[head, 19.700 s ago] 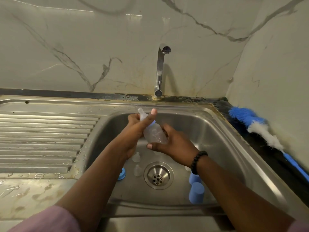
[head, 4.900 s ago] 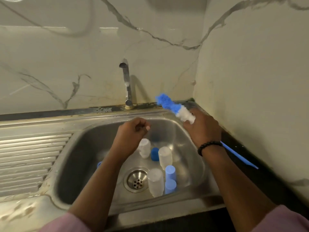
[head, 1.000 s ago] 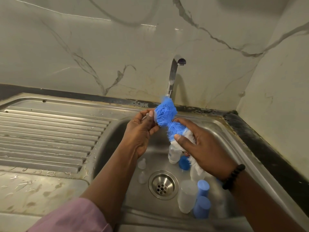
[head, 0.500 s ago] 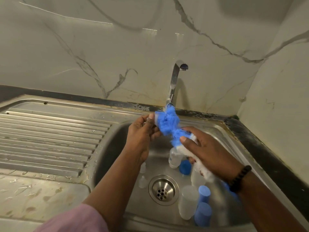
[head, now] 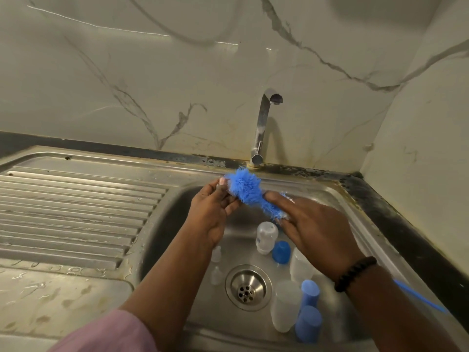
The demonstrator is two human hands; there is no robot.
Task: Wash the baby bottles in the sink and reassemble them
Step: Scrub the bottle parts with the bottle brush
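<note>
Over the sink (head: 337,199), my right hand (head: 314,229) grips the bottle brush (head: 245,189) just behind its fluffy blue head. Its thin blue handle (head: 418,295) sticks out past my wrist. My left hand (head: 213,207) pinches a small pale part against the brush tip; the fingers hide most of it. Below in the basin stand three clear bottle bodies (head: 265,236) (head: 300,268) (head: 284,304), a blue collar (head: 281,251) and two blue caps (head: 310,292) (head: 308,323). Two clear teats (head: 216,254) (head: 215,275) sit left of the drain.
The drain (head: 248,287) lies mid-basin. A chrome tap (head: 262,128) rises behind the sink, no water running. A wet ribbed drainboard (head: 76,212) lies to the left. Marble walls close in at the back and right, with a dark counter strip (head: 406,237) along the right.
The brush head has shifted slightly against the part in my left hand. Both hands stay above the basin, and the parts in the sink have not moved.
</note>
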